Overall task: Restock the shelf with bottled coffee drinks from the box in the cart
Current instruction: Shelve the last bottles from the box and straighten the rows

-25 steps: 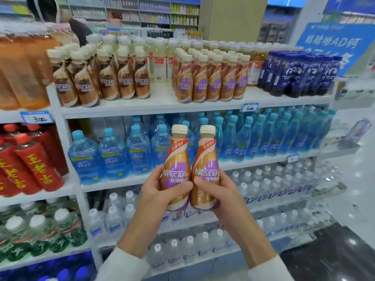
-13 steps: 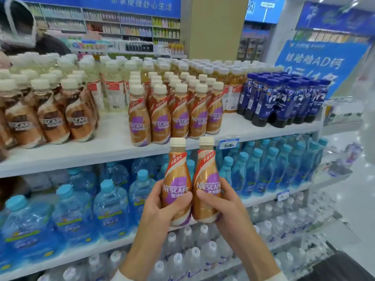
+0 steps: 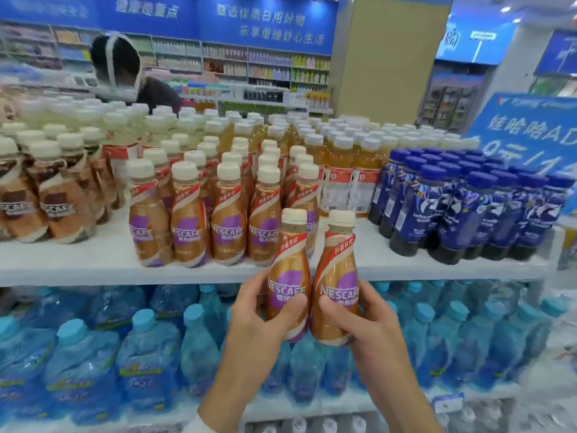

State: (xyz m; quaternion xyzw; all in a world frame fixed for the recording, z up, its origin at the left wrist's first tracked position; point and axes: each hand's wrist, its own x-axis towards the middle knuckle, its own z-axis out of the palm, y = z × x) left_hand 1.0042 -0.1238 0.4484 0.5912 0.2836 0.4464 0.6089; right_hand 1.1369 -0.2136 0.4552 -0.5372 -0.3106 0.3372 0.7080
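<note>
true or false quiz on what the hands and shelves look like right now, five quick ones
1. The left hand grips the left coffee bottle, the right hand the right coffee bottle: true.
2. Both held bottles stand on the top shelf: false, they are held up in front of its edge.
3. Their caps are off: false, both cream caps are on.
4. Dark blue bottles stand right of the shelved coffee row: true.
5. The shelf below holds red cans: false, it holds blue-capped water bottles.
</note>
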